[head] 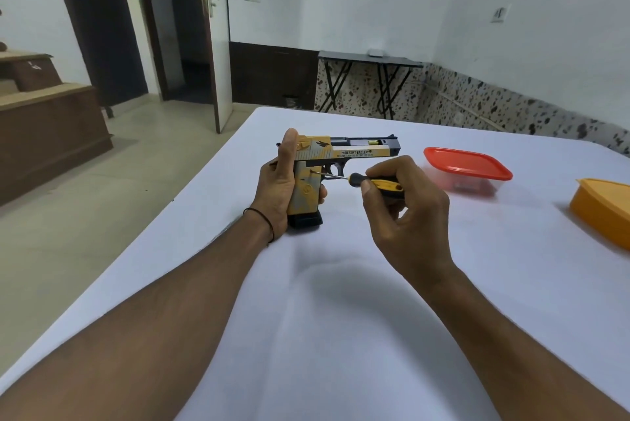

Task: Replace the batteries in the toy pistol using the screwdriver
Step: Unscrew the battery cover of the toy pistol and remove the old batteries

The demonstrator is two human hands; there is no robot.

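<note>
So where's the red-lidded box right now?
In the head view, the clear plastic box with the red lid sits on the white-covered table, right of the yellow toy pistol, beside the orange tub.

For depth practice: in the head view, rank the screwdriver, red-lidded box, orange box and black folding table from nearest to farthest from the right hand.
1. Screwdriver, gripped in the right hand.
2. Red-lidded box, just to its right.
3. Orange box, at the far right edge.
4. Black folding table, by the wall.

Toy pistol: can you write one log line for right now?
left hand: holds toy pistol | right hand: holds screwdriver | tip: on pistol grip
</note>
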